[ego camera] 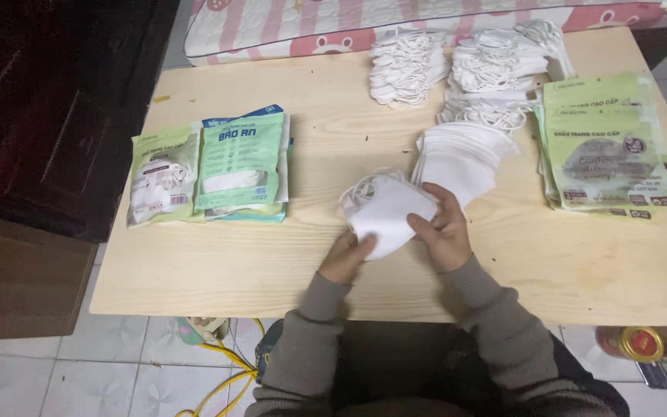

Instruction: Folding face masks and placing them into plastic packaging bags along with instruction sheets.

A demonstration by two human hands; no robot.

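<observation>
We had a small stack of white face masks (386, 212) near the front-center of the light wood table (218, 262). Our left hand (347, 257) gripped the stack's lower-left edge, thumb on top. Our right hand (443, 228) pinched its right side, fingers curled over the fabric. Ear loops stuck out at the stack's upper left.

Just beside the right hand, toward the back, lay a fanned row of loose white masks (461, 158). Behind that, two piles w/ tangled loops (457, 66) sat near the table's far edge. On the right side was a stack of empty green pouches (607, 147). On the left side, well apart from our hands, lay filled packs (210, 166), green & blue, overlapping each other. A pink-striped cushion (272, 27) ran along the far edge. Yellow cable (229, 371) lay on the tiled floor below.
</observation>
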